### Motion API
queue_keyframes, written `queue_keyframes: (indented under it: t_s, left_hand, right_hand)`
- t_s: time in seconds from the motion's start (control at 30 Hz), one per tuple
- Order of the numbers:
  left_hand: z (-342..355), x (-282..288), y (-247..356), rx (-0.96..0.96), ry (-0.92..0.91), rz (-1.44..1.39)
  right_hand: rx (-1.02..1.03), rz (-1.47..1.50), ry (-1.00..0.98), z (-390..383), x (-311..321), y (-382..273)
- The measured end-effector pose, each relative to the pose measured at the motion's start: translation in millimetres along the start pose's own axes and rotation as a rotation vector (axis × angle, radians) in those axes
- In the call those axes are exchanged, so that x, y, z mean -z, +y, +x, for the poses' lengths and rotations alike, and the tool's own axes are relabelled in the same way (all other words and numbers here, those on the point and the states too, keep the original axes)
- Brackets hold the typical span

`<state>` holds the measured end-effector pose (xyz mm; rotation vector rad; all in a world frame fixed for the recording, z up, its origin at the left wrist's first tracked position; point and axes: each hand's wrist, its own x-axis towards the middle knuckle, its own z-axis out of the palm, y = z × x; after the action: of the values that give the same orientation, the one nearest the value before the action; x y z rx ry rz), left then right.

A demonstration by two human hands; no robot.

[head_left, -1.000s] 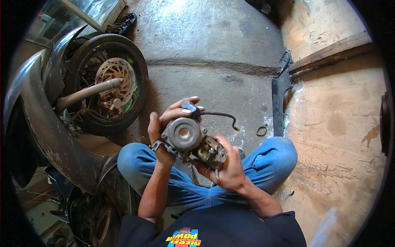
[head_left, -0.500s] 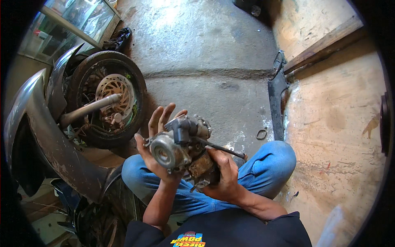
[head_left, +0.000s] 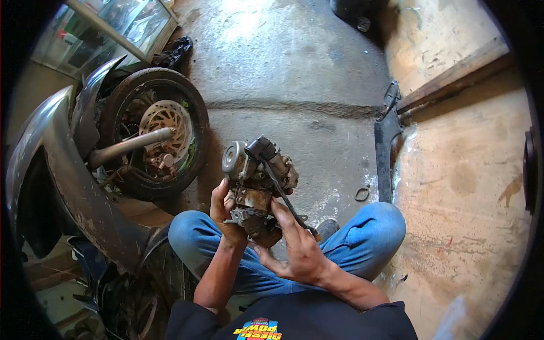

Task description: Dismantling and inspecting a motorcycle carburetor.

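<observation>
A worn metal carburetor [head_left: 255, 199] is held up above my lap between both hands. It has a round grey cap at its upper left, a black elbow piece on top and a thin black hose [head_left: 279, 190] running down its right side. My left hand [head_left: 228, 218] grips the carburetor's lower left, the thumb along its side and the other fingers mostly hidden behind it. My right hand [head_left: 299, 249] takes hold at the lower right, its fingers against the body next to the hose and its thumb lower down near the bottom.
At left lie a motorcycle wheel [head_left: 195, 113] with brake disc and fork tube, and curved grey body panels [head_left: 73, 181]. A glass case [head_left: 107, 34] stands behind them. A long dark plastic part [head_left: 386, 147] leans by the wooden wall [head_left: 459, 187]; a small ring-shaped clamp [head_left: 362, 194] lies nearby.
The carburetor has been turned, its round cap now higher and farther from me. My left hand's fingers, spread before, have gone behind it; my right hand has shifted its grip along the right side.
</observation>
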<state>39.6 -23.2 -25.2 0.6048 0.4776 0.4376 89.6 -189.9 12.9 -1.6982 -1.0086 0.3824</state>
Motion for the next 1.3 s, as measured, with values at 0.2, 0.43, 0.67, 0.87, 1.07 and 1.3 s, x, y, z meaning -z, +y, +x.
queue_keyframes:
  t_s: [0.2, 0.43, 0.67, 0.87, 1.07, 1.3]
  left_hand:
    - [4, -18, 5, 0.014, -0.230, -0.280]
    - [12, -11, -4, 0.011, -0.426, -0.458]
    - [18, -6, -9, 0.024, -0.484, -0.633]
    - [7, -15, 10, -0.106, -0.315, -0.214]
    - [-1, -27, 12, -0.364, -0.068, 0.125]
    - [0, -58, 10, -0.492, -0.115, 0.021]
  right_hand:
    - [0.146, 0.183, 0.130, -1, 15, -15]
    - [0.016, -0.002, 0.255, 7, 35, -15]
    - [-0.620, 0.636, -0.128, -7, 31, -8]
    - [-0.539, 0.640, -0.003, -4, 30, -6]
    - [-0.486, 0.697, 0.130, -2, 11, -2]
    - [-0.422, 0.579, -0.057, -6, -13, 12]
